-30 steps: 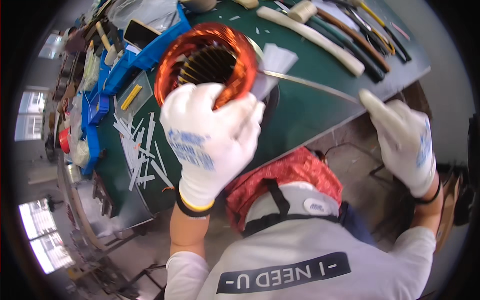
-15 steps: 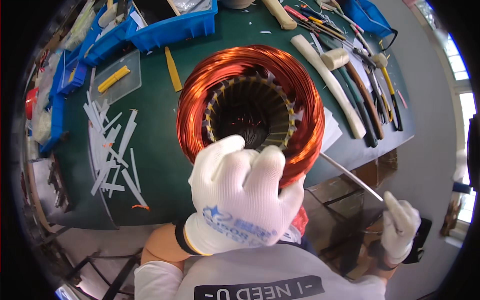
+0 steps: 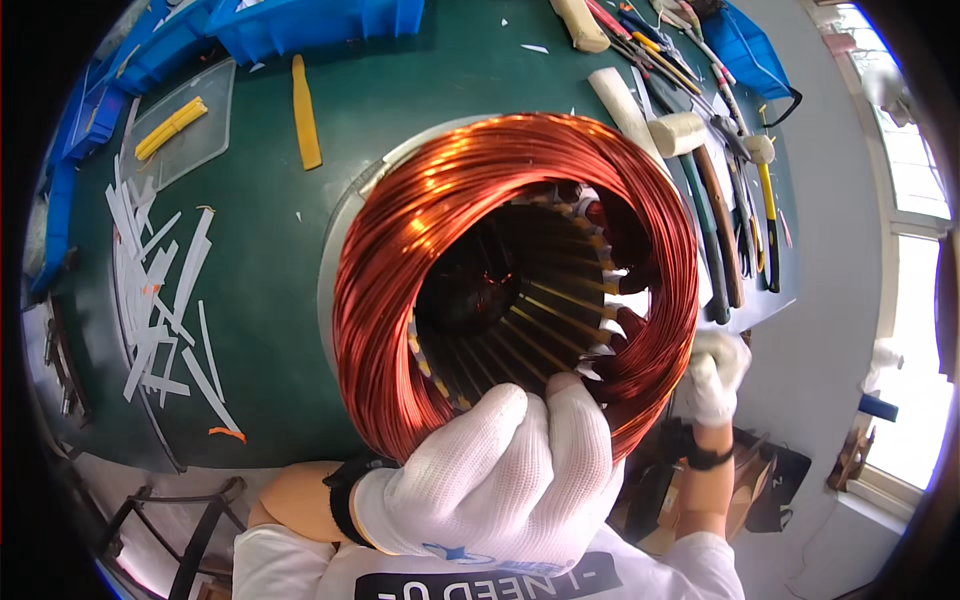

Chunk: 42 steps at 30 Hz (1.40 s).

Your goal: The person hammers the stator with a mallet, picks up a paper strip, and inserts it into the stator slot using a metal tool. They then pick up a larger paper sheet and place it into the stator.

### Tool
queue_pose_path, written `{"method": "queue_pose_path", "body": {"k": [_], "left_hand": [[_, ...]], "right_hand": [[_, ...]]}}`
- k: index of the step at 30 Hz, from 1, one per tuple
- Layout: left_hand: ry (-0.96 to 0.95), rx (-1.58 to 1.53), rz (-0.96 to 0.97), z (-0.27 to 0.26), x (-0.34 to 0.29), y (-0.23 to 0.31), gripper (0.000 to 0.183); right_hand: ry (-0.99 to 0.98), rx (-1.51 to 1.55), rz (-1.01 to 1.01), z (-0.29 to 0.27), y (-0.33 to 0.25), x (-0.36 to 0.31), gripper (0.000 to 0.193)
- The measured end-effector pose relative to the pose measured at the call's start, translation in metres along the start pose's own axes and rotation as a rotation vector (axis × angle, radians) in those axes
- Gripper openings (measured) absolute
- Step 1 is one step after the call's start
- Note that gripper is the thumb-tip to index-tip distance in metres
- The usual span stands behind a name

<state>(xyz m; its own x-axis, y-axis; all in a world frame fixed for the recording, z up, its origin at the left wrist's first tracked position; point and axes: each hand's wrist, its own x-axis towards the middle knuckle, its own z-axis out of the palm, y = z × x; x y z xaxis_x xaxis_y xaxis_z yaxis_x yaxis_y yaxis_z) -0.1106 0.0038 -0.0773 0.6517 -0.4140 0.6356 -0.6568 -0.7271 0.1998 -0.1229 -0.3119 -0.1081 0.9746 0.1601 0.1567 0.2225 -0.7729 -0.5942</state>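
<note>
Your stator [image 3: 565, 335] sits at the near edge of the green tabletop [image 3: 270, 300], its bore facing up toward you, so the slots and pale insulating tabs are easy to see. The thick copper winding [image 3: 390, 300] rings that mouth, and a grey metal rim shows behind it.

Your gloved left hand [image 3: 510, 465] is partly closed, its fingers hooked over the near side of the winding with their tips reaching into the bore; that grip probably steadies the piece. Your right hand [image 3: 718, 375] is just beyond the winding's right side, fingers curled in. The winding hides part of it, so you cannot tell whether it holds anything.

Loose white strips [image 3: 150, 320] lie to the left, near a clear tray [image 3: 212, 130] that seems to keep the yellow sticks [image 3: 170, 128] together. A flat yellow blade [image 3: 306, 115] lies apart beyond the stator. The pale-headed mallet [image 3: 677, 134] rests among hand tools at right, likely leaving the middle free for the bulky stator.
</note>
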Motion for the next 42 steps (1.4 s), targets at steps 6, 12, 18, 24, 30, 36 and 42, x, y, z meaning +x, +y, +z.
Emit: {"method": "queue_pose_path", "body": {"k": [6,12,18,24,30,36,42], "left_hand": [[0.055,0.01,-0.16,0.007,0.004,-0.005,0.016],[0.08,-0.076,-0.119,-0.004,0.005,0.001,0.035],[-0.045,-0.237,0.271,-0.029,0.007,-0.059,0.027],[0.048,0.069,0.3,-0.022,0.011,-0.022,0.022],[-0.061,0.141,0.064,-0.014,0.024,-0.002,0.014],[-0.062,0.188,-0.011,-0.02,0.012,0.003,0.018],[-0.053,0.053,0.029,-0.011,0.006,-0.008,0.02]], "right_hand": [[-0.049,-0.098,0.192,-0.005,-0.015,0.014,0.021],[-0.021,0.16,0.191,0.012,-0.017,-0.012,0.016],[0.131,-0.113,0.292,-0.054,-0.055,-0.066,0.012],[0.248,-0.09,0.251,-0.068,-0.063,-0.075,0.012],[0.196,-0.367,0.029,-0.07,-0.091,-0.049,0.007],[0.054,-0.604,-0.106,-0.073,-0.111,-0.029,0.007],[-0.001,-0.331,-0.216,-0.032,-0.094,-0.011,0.01]]}}
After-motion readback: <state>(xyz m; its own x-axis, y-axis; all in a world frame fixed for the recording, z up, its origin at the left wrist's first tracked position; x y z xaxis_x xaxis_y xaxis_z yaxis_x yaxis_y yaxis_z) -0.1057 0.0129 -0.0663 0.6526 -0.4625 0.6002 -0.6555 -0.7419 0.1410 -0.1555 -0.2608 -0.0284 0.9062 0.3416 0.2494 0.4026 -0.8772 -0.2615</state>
